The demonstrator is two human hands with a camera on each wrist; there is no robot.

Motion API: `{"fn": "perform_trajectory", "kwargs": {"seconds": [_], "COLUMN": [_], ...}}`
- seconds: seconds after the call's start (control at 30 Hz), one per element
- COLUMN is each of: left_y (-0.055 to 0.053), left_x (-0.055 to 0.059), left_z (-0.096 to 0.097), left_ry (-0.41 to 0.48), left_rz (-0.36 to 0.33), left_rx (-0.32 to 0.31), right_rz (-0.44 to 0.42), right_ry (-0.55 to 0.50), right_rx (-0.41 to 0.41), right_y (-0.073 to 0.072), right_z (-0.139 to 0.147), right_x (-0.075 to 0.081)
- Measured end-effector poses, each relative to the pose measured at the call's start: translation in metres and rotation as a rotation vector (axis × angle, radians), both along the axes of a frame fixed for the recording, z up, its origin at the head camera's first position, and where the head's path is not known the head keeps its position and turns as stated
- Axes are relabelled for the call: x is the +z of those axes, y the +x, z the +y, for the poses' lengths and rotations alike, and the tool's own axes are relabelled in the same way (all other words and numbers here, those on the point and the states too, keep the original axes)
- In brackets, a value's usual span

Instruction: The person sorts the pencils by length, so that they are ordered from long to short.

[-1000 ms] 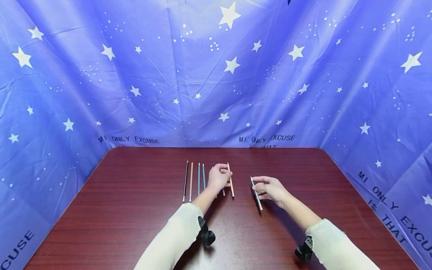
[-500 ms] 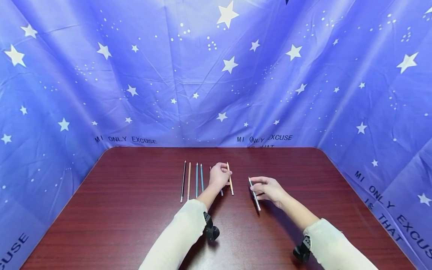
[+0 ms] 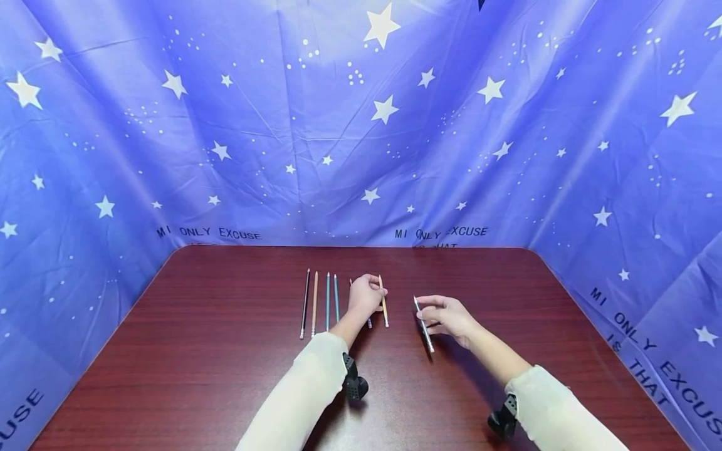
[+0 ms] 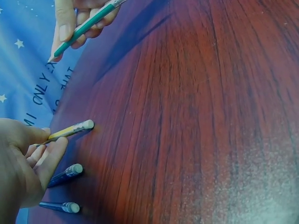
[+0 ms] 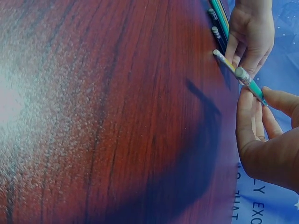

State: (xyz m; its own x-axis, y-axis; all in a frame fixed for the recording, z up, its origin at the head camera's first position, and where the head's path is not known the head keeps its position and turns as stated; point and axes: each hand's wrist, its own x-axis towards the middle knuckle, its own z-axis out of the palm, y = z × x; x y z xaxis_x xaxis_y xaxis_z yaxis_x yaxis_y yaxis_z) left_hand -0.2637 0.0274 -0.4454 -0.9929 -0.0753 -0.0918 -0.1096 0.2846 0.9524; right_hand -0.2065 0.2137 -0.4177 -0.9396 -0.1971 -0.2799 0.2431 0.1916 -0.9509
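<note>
My left hand (image 3: 363, 299) pinches a yellow pencil (image 3: 385, 311) between thumb and fingers, its eraser end toward me. In the left wrist view, that yellow pencil (image 4: 70, 131) sits just above the table or on it; I cannot tell which. To the right, my right hand (image 3: 451, 321) holds a green pencil (image 3: 425, 330) by thumb and fingertips, raised off the table and tilted, as its shadow suggests. Beneath and beside my left hand lie dark pencils (image 4: 67, 174), mostly hidden in the head view.
Left of the hands, a black pencil (image 3: 305, 307), a tan pencil (image 3: 314, 300) and two teal pencils (image 3: 328, 300) lie roughly parallel on the dark red wooden table (image 3: 197, 363). A blue star-print curtain (image 3: 316, 125) hangs around the table's back and sides.
The head view has shifted slightly. Relative to the pencils in the row, my left hand and forearm have edged a little to the right. Both hands keep their grip on their pencils.
</note>
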Motion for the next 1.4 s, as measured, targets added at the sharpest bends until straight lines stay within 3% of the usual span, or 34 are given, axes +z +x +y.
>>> {"fn": "perform_trajectory", "kwargs": {"seconds": [0.73, 1.0, 1.1, 1.4], "left_y": [0.002, 0.001, 0.0, 0.001], "left_x": [-0.001, -0.002, -0.003, -0.002], "left_z": [0.006, 0.01, 0.011, 0.011], "left_ry": [-0.133, -0.336, -0.368, -0.325], "left_rz": [0.003, 0.028, 0.029, 0.034], "left_rx": [-0.036, -0.025, -0.023, -0.027], "right_rz": [-0.002, 0.005, 0.01, 0.025], "right_ry": [-0.001, 0.02, 0.023, 0.056], "right_rx": [0.011, 0.014, 0.003, -0.05], "right_y": [-0.002, -0.005, -0.008, -0.024], "right_z": [-0.002, -0.005, -0.007, -0.015], "right_x": [-0.001, -0.003, -0.004, -0.005]}}
